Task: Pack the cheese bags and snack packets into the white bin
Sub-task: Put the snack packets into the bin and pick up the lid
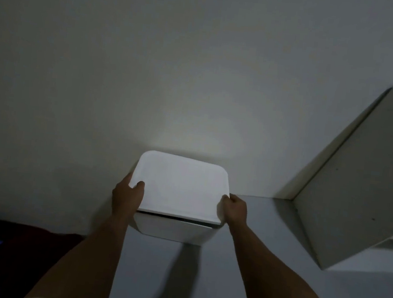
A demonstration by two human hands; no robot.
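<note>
Gripping lid (181,186) w/ both hands, left hand (128,196), right hand (234,209), white bin (171,229)

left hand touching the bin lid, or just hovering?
Touching. The head view shows the left hand gripping the lid's left edge, thumb on top. The right hand grips the opposite edge.

The person's forearms were bare from the frame's lower edge to the wrists. Nothing was worn on the left hand (127,196) or the right hand (235,208). A pale strip, possibly a sleeve edge, showed at each arm's base.
</note>
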